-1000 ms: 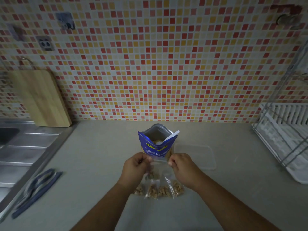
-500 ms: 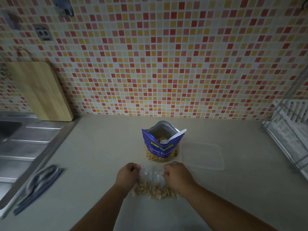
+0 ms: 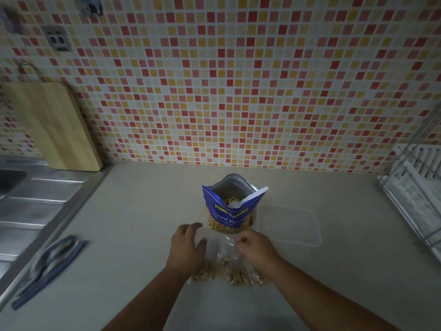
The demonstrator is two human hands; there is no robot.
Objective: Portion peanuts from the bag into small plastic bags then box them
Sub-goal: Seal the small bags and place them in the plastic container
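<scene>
Plainly, blue peanut bag (image 3: 229, 212) reads "TONG GARDEN".

bare forearms (image 3: 152, 297), left hand (image 3: 187, 249), right hand (image 3: 257, 250)

We see a pale grey counter (image 3: 143, 235) running from a steel sink (image 3: 35, 204) on the left to a white dish rack (image 3: 415, 192) on the right. Near its middle a blue peanut bag (image 3: 229, 216) stands upright with its mouth open, and just nearer than it a small plastic bag (image 3: 226, 266) of peanuts lies flat. A clear plastic box (image 3: 288, 225) sits just right of the peanut bag. A blurred blue object (image 3: 51, 266) lies near left, along the sink's rim.
</scene>
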